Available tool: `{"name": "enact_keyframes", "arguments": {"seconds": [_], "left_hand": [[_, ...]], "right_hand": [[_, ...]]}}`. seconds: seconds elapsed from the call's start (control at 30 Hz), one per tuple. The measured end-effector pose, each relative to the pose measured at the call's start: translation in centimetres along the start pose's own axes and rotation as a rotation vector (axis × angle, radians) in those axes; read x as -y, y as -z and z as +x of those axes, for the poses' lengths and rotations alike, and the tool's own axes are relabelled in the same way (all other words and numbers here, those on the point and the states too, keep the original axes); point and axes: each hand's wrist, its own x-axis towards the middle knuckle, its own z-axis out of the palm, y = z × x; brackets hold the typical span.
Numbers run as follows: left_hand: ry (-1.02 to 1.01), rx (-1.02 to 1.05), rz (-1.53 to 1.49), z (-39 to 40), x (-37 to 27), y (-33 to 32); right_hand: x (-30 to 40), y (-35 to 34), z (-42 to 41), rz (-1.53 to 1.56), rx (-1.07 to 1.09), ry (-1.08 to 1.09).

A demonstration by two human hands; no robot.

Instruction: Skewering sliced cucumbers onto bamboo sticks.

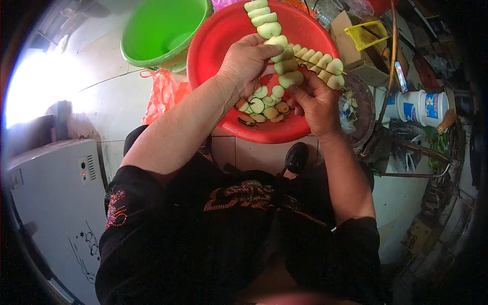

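My left hand (pixel 247 61) grips a skewer of round pale green vegetable slices (pixel 269 29), its thumb across the slices near the middle. The skewer slants over a wide red plastic basin (pixel 211 42). At the skewer's near end, my right hand (pixel 320 105) pinches the lowest slice (pixel 290 79) between thumb and fingers. Filled skewers (pixel 324 61) lie on the basin's right side, partly behind my right hand. Below my hands, loose round slices (pixel 257 106) are heaped in the basin, some of them in shadow.
A green plastic tub (pixel 164 30) stands beyond the basin at left, above a red plastic bag (pixel 166 95). Right of the basin are a dark round container with scraps (pixel 362 110), a cardboard box (pixel 345 42) and white buckets (pixel 415 108). A white appliance (pixel 57 183) stands at left.
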Motion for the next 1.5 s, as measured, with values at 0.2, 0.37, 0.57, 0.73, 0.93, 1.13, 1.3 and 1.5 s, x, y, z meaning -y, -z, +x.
{"name": "enact_keyframes", "arguments": {"seconds": [0.2, 0.37, 0.57, 0.73, 0.93, 1.13, 1.3, 1.5], "left_hand": [[0.104, 0.021, 0.009, -0.3, -0.2, 0.0], [0.116, 0.018, -0.009, -0.1, -0.1, 0.2], [0.099, 0.066, 0.007, 1.2, -0.5, 1.6], [0.02, -0.089, -0.023, 2.2, -2.9, 2.9], [0.011, -0.152, 0.034, 2.3, -3.3, 3.0], [0.114, -0.161, 0.088, 1.5, -2.9, 2.3], [0.111, -0.123, 0.109, 1.2, -2.7, 2.0], [0.029, -0.107, 0.114, 1.1, -2.4, 2.0]], "right_hand": [[-0.2, 0.4, 0.0, -0.016, 0.034, -0.008], [0.7, 0.0, -0.3, -0.033, 0.022, -0.017], [0.5, 0.0, -0.2, 0.009, 0.012, -0.005], [0.4, 0.2, -0.4, -0.003, 0.053, -0.023], [0.3, 0.1, -0.3, -0.045, 0.092, -0.036], [0.4, 0.3, -0.4, -0.075, 0.091, -0.043], [0.2, 0.5, -0.5, -0.102, 0.089, -0.05], [0.2, 0.6, -0.5, -0.075, 0.086, -0.042]]}}
